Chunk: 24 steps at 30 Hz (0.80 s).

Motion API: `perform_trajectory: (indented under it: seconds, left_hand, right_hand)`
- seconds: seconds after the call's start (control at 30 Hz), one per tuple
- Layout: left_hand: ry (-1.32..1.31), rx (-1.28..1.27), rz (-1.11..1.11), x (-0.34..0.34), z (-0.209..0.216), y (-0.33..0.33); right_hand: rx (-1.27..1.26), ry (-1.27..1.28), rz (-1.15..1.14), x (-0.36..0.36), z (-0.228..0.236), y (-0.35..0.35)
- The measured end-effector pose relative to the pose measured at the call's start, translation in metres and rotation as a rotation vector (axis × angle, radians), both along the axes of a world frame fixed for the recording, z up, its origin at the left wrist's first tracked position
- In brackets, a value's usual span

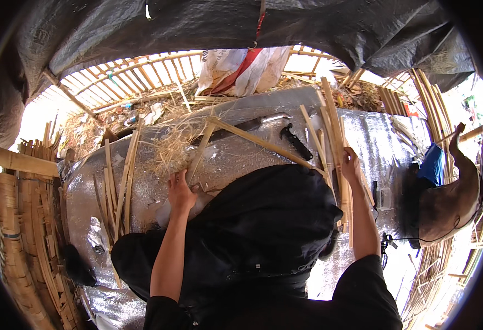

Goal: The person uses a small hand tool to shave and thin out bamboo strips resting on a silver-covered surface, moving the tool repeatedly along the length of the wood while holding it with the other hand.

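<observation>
Bamboo strip (202, 148) by your parted left fingers (177, 178), longer strips (334, 132) beside curled right fingers (350, 153), grips unclear, dark tool (244, 130) toward foil sheet's (382, 137) far edge

Head-worn wide fisheye view
Faces down and slightly forward, close above black-clothed legs (269, 212) and a shiny silver sheet (371, 132).

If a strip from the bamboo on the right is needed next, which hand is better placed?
Probably the right hand: it is at the bamboo strips on that side, though contact is hard to tell. The left hand is well to the left, below the curly shavings.
</observation>
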<state>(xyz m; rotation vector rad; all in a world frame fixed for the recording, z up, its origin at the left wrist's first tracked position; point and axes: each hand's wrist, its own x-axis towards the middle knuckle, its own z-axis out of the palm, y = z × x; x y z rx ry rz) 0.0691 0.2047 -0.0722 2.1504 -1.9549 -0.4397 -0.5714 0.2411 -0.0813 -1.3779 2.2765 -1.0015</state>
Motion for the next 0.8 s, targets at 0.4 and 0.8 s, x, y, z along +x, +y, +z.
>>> perform_trajectory:
  seconds: [0.4,0.8]
  left_hand:
    - [0.049,-0.004,-0.005,0.006,0.012,0.009]
    - [0.101,0.012,-0.001,0.013,0.016,0.016]
  right_hand:
    - [0.096,-0.448,0.275,0.093,0.104,-0.031]
    - [0.028,-0.027,0.506,0.221,0.131,-0.09]
